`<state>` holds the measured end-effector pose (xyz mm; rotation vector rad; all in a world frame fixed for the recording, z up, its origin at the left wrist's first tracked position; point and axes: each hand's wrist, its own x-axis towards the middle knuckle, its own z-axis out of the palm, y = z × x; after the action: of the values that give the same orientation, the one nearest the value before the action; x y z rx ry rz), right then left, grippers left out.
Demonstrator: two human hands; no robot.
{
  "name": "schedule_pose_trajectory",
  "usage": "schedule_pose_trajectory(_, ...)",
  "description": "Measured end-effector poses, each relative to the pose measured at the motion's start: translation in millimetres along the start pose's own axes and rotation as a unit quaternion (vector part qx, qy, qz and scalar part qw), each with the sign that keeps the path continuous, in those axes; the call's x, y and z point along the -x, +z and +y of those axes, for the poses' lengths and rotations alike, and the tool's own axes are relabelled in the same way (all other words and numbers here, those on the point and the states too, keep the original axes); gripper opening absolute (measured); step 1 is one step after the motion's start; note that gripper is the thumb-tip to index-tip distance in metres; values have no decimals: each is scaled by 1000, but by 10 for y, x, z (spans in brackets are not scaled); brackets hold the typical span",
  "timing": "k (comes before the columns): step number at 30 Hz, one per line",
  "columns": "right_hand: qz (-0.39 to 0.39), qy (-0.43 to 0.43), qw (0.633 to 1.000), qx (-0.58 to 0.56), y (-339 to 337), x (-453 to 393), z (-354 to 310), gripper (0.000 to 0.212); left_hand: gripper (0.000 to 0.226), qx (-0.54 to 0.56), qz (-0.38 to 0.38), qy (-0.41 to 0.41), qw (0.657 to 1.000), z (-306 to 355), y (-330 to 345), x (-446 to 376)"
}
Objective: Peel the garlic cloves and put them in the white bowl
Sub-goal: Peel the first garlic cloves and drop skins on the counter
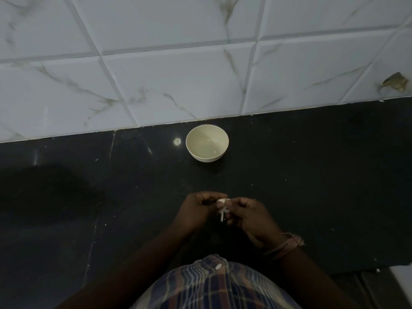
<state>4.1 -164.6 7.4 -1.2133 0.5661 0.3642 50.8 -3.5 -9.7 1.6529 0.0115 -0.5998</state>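
Both the left hand (198, 206) and right hand (247, 214) pinch one half-peeled garlic clove (222, 201), skin dangling; the white bowl (207, 142) looks empty, so nothing is delivered yet

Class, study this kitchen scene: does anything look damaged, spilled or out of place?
Yes. One wall tile at the far right has a chipped, broken patch showing brown beneath. Small pale flecks are scattered over the black counter. The white bowl stands upright and looks empty; both hands pinch a garlic clove.
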Motion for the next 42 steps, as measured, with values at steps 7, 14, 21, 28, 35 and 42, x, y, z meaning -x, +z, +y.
schedule_pose_trajectory(7,5,-7,998,-65,-5,3,179,17,22,154,18,-69,985,-135,95,105)
schedule_pose_trajectory(14,171,-33,980,-100,-206,-68,381,13,22,213,64,-102,970,-251,195,170)
schedule_pose_trajectory(21,239,-89,953,163,-497,-156,447,7,19,233,92,-131,959,-269,239,224)
schedule_pose_trajectory(28,261,-91,941,198,-541,-238,480,17,21,226,82,-142,960,-278,270,264)
schedule_pose_trajectory(35,273,-127,935,189,-509,-34,567,14,25,221,73,-152,961,-281,277,308)
schedule_pose_trajectory(42,126,-180,949,225,-84,165,596,6,28,230,53,-116,965,-152,326,404)
